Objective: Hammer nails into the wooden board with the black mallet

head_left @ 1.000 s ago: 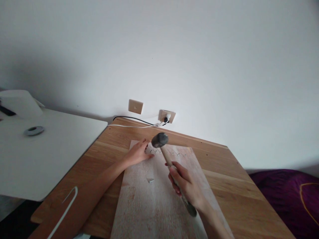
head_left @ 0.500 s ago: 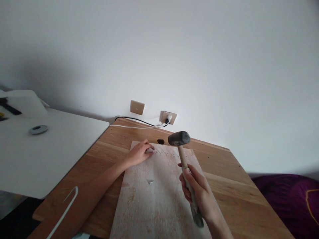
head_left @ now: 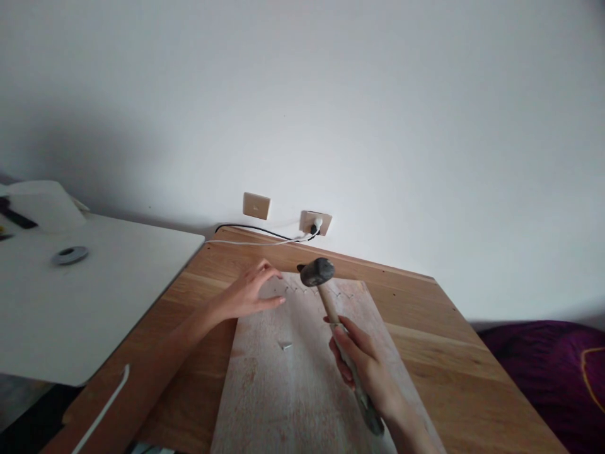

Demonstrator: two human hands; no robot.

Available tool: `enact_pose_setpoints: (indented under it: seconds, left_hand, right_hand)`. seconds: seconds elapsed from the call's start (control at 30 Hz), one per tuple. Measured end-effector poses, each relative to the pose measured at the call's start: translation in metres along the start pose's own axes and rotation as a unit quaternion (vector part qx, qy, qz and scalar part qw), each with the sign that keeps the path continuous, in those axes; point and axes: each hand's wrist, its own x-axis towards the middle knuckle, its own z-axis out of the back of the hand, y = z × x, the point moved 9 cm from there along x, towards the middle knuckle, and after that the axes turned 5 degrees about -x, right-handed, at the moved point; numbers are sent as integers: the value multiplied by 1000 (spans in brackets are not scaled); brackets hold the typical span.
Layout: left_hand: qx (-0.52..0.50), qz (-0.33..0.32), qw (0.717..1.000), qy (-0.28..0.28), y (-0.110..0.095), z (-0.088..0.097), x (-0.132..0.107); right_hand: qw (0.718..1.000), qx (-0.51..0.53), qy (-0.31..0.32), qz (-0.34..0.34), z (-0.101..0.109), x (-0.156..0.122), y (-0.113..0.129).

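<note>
My right hand (head_left: 362, 359) is wrapped round the handle of a rubber mallet (head_left: 317, 272), whose dark head is raised over the far end of a whitewashed wooden board (head_left: 269, 403). Several nails (head_left: 337, 294) stand in a row near the board's far edge; the mallet head hides part of the view around them. At the left end of that row is my left hand (head_left: 250, 293), with thumb and fingers spread apart and nothing visible between them. A few loose nails (head_left: 285, 345) lie together in the middle of the board.
The board rests on a wooden table (head_left: 444, 353) against a white wall. Cables (head_left: 255, 241) run along the back to a wall socket (head_left: 316, 222). A white table (head_left: 137, 271) at left carries a roll of tape (head_left: 70, 255). Purple fabric (head_left: 539, 359) lies at right.
My left hand has opened and drawn back to the left from the nail row. The mallet has moved left and slightly down in my right hand.
</note>
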Motion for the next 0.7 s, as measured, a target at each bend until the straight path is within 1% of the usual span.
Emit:
enact_pose_setpoints:
  seconds: [0.03,0.1,0.13,0.17,0.27,0.33,0.37,0.43,0.47,0.5,0.53,0.6,0.63,0.7]
  left_hand:
    - [18,-26,999,32,-14,-4,-4]
    - [73,-75,988,117,-42,-25,-16]
    - [108,-96,980,141,-55,-36,-23]
    - [140,-115,972,152,-66,-45,-28]
    - [217,-162,953,139,-91,-65,-41]
    - [245,-184,942,135,-99,-71,-45]
    - [249,-191,940,135,-99,-71,-45]
    - [244,-178,945,127,-89,-64,-41]
    - [241,-154,951,115,-78,-57,-36]
    - [241,-113,960,90,-64,-47,-29]
    - [241,-53,967,60,-46,-35,-22]
    - [212,24,977,8,-16,-17,-10]
    - [184,43,982,-6,-4,-13,-5]
    - [128,61,990,-2,12,-14,3]
  right_hand:
    - [1000,10,-16,0,6,-3,3]
    - [999,20,-40,-9,15,-9,6]
    - [999,21,-46,-16,18,-12,5]
    - [998,21,-50,-23,19,-13,3]
    - [998,9,-47,-38,20,-17,-8]
    - [998,2,-36,-41,20,-18,-15]
    - [999,0,-30,-40,19,-19,-17]
    - [999,0,-24,-33,19,-21,-20]
    - [999,1,-23,-31,19,-21,-20]
    - [999,0,-26,-26,20,-21,-19]
    - [999,0,-29,-22,20,-21,-18]
    - [999,-3,-33,-16,20,-20,-15]
    - [999,-5,-33,-14,19,-19,-13]
    - [999,-9,-33,-16,17,-18,-11]
